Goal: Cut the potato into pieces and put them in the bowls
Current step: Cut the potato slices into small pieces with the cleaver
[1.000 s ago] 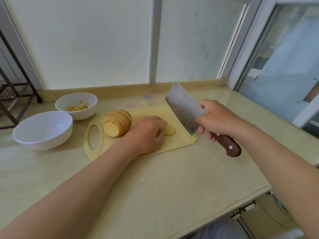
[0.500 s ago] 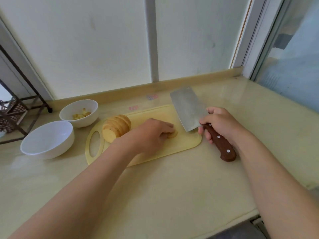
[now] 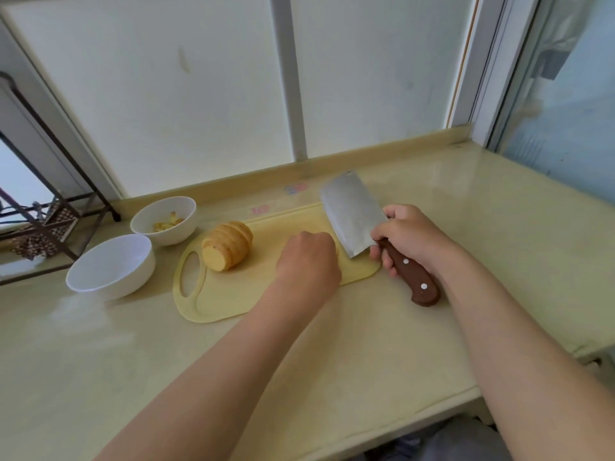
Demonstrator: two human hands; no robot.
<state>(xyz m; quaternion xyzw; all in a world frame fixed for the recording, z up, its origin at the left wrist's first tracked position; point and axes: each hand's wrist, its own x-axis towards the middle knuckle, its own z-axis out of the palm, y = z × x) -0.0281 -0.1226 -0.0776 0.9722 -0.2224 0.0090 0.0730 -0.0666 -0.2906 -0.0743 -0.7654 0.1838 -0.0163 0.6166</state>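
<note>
- Your right hand (image 3: pixel 409 237): fingers clenched on the cleaver (image 3: pixel 349 214) handle, blade over the cutting board (image 3: pixel 233 301).
- Your left hand (image 3: pixel 307 261): fingers curled down beside the blade, possibly on a slice; can't tell.
- Sliced potato (image 3: pixel 228 246): on the board's left end.

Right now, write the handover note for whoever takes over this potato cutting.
Right hand grips the brown-handled steel cleaver, blade over the yellow plastic cutting board.
Left hand rests on the board beside the blade; what it covers is hidden.
Sliced yellow potato sits near the board's handle hole.
Small white bowl holds a few pieces; large white bowl is empty.
Left: cut slices into pieces, fill bowls.
</note>
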